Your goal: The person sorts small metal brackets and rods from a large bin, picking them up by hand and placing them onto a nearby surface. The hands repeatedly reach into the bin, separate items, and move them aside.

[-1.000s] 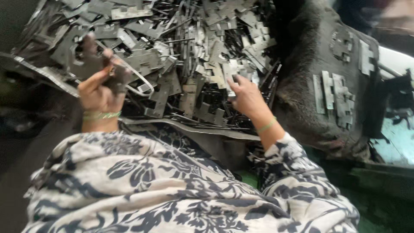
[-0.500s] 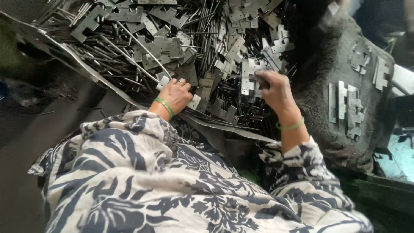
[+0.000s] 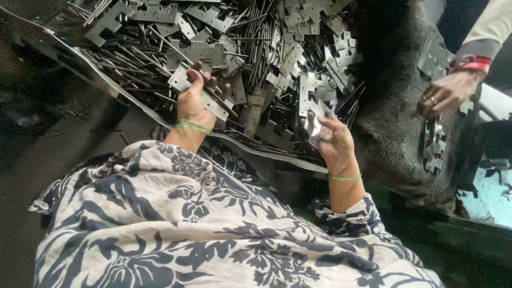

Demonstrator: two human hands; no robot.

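Hinge plates (image 3: 202, 96), flat and grey with notched edges, are held in both hands over a big heap of the same parts. One long plate is gripped in the left hand (image 3: 196, 104), with the fingers curled over its top edge and the thumb beneath; a thin metal pin (image 3: 221, 102) appears to lie along that plate, though whether it is threaded through cannot be told. A smaller plate (image 3: 314, 124) is pinched between the thumb and fingertips of the right hand (image 3: 333, 141), raised just above the heap's near edge.

The heap (image 3: 256, 48) of loose plates and long pins is spread across a bent metal sheet (image 3: 106, 88) in front of the patterned sleeves (image 3: 176, 224). Nearly all of it lies unsorted and tangled, so most of the work is judged to be left. To the right, on a dark furry cover (image 3: 389, 106), a few plates (image 3: 434, 146) are laid in a short row, which is taken to be the finished share; it is small beside the heap.

A second person's hand (image 3: 445, 95), with a red band at the wrist, is reaching down to that row from the upper right, well apart from the two working hands.
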